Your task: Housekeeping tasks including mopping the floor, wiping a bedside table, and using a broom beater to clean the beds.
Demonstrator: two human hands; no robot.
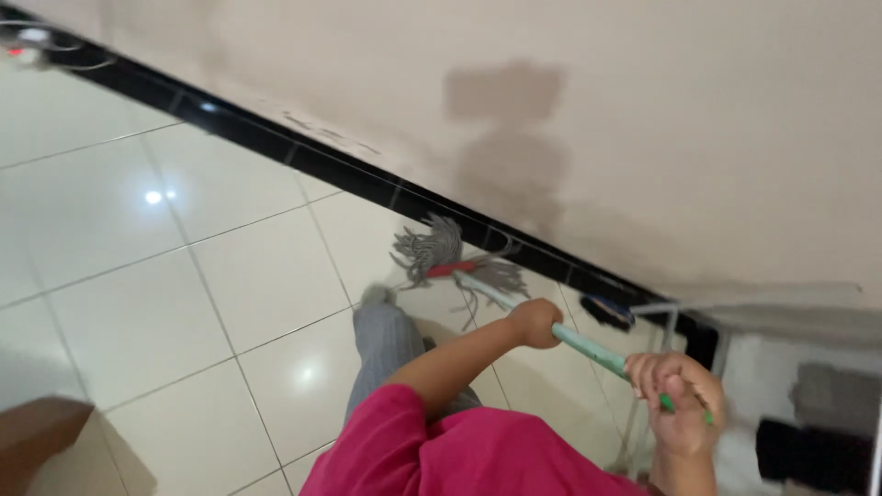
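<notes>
In the head view, one mop [478,280] runs on a long slanted axis from the lower right, up and left, toward the wall. Its head points at the black baseboard [276,142], and its handle end reaches back to the person. The mop handle [588,347] is a thin, straight, pale green pole, smooth and round, joined to the head by a short red collar. The mop head [432,250] is a loose bundle of grey yarn strands, limp and stringy. It fans out on the floor just beside the baseboard at the floor's far edge.

Two hands hold the pole. The left hand [536,322] is wrapped tight around the handle lower down, nearer the mop head. The right hand [680,397] is curled closed around the upper end of the handle, fingers folded over it.

The floor [230,276] is laid in large square glossy white tiles with thin grey grout lines, and it shows two bright light spots. The wall [643,119] above the baseboard is matt beige plaster with darker patchy stains. The person wears one magenta shirt [459,455] of soft cloth and grey ribbed trousers [386,344]. A blurred dark brush-like object [606,312] lies against the baseboard, right of the mop.
</notes>
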